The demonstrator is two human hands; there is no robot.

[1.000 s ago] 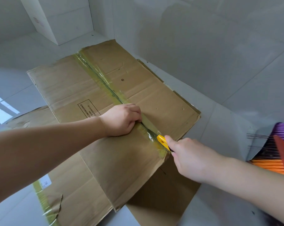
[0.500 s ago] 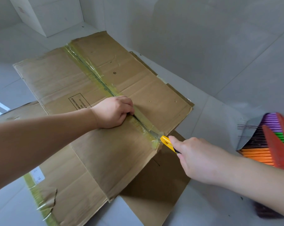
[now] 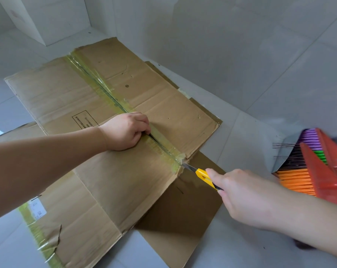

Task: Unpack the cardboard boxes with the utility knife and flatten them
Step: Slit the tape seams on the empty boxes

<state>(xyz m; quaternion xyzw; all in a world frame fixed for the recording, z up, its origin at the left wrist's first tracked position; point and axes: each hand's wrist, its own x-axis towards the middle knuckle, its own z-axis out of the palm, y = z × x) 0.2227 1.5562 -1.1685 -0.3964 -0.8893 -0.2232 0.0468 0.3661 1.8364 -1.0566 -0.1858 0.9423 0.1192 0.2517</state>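
We see a flattened brown cardboard box (image 3: 113, 151) lying on the pale grey tiled floor (image 3: 241, 144), with a strip of yellowish clear tape (image 3: 98, 80) running along the seam from the far left toward the near right. Our left hand (image 3: 125, 130) rests on the box beside that seam, its fingers curled under and tucked into the slit where the two flaps meet, pressing the cardboard down. Our right hand (image 3: 245, 196) grips the yellow-handled utility knife (image 3: 202, 176), fingers wrapped around the handle and the forefinger lying along its top; the bare metal blade points at the near-right end of the taped seam, its tip just at the box edge. A second sheet of darker brown cardboard (image 3: 183, 215) lies beneath the box, showing at the near right. At the right edge stands a broom with purple, green and orange bristles and a red plastic head (image 3: 318, 171). A white block (image 3: 53, 16) sits in the far left corner.
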